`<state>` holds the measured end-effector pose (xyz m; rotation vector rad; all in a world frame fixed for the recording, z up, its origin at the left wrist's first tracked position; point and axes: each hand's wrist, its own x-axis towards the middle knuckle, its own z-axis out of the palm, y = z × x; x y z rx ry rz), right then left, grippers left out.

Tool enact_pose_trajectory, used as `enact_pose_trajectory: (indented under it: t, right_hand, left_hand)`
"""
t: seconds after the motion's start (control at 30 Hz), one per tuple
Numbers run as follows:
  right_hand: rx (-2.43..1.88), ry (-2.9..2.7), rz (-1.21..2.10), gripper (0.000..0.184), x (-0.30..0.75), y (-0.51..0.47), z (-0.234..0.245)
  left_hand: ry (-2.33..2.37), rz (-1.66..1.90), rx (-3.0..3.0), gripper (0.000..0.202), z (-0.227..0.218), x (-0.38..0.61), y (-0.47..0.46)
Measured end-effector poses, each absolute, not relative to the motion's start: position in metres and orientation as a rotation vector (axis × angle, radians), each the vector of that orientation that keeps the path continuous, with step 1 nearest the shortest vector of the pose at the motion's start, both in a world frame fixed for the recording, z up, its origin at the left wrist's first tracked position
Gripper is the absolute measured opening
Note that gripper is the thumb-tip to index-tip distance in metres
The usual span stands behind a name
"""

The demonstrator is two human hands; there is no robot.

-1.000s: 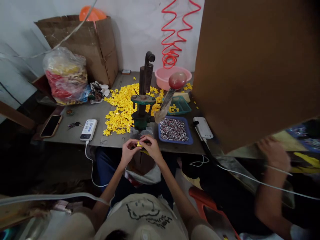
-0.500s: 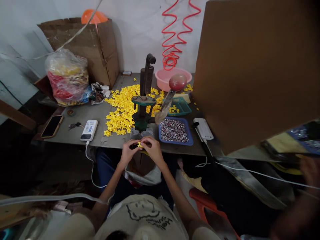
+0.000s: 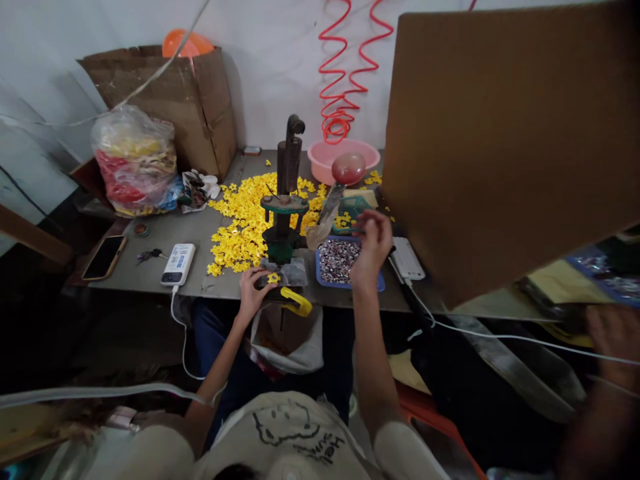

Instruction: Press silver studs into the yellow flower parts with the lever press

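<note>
My left hand (image 3: 254,292) is at the table's front edge, thumb and forefinger closed on a small yellow flower-shaped piece (image 3: 273,278) at the base of a green hand press (image 3: 281,243). My right hand (image 3: 373,243) is raised over the right side of a blue tray (image 3: 383,283) of small shiny pieces (image 3: 340,260). Its fingers are loosely bent and apart, and nothing shows in them. Left of that hand stands the press lever with a red ball knob (image 3: 349,169); the two are apart. A yellow strip-like part (image 3: 297,302) sticks out in front of the press.
A heap of yellow pieces (image 3: 235,230) spreads behind and left of the press. Behind the right hand are a green basket (image 3: 356,205) and a pink basin (image 3: 320,160). A large cardboard panel (image 3: 500,147) stands at right. A power bank (image 3: 178,264) and phone (image 3: 104,258) lie left.
My right hand has left the yellow piece and moved up and right, over the blue tray. My left hand has stayed near the press base with the piece, which now shows more fully.
</note>
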<state>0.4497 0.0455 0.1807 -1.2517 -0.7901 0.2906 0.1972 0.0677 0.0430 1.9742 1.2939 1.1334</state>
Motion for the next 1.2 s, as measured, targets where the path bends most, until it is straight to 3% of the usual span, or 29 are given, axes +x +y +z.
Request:
enact_pose_trajectory:
  t: [0.13,0.23,0.4,0.57,0.9,1.03,1.2]
  right_hand:
    - [-0.915,-0.947,0.561,0.059,0.448,0.079,0.262]
    - [-0.703,-1.12,0.754,0.064,0.422,0.081,0.298]
    - [-0.514,-1.091,0.508,0.032,0.374,0.013,0.27]
    - [-0.569,-1.153,0.438,0.038,0.365,-0.024,0.241]
    - [-0.796,-1.237,0.486,0.059,0.391,0.031,0.275]
    - [-0.976,-1.344,0.466,0.064,0.426,0.047,0.244]
    - [-1.818,-1.51,0.304,0.037,0.485,0.04,0.13]
  left_hand:
    - [1.397,1.033,2.005,0.023,0.041,0.208,0.08]
    - [1.469,1.005,2.025,0.024,0.041,0.214,0.085]
    - [1.548,1.013,2.007,0.024,0.039,0.218,0.088]
    - [1.525,1.013,2.099,0.024,0.04,0.214,0.089]
    - [1.336,0.902,2.266,0.025,0.06,0.202,0.081]
    - [1.089,0.688,2.293,0.03,0.059,0.183,0.049]
    - [1.04,0.746,2.187,0.043,0.048,0.165,0.02]
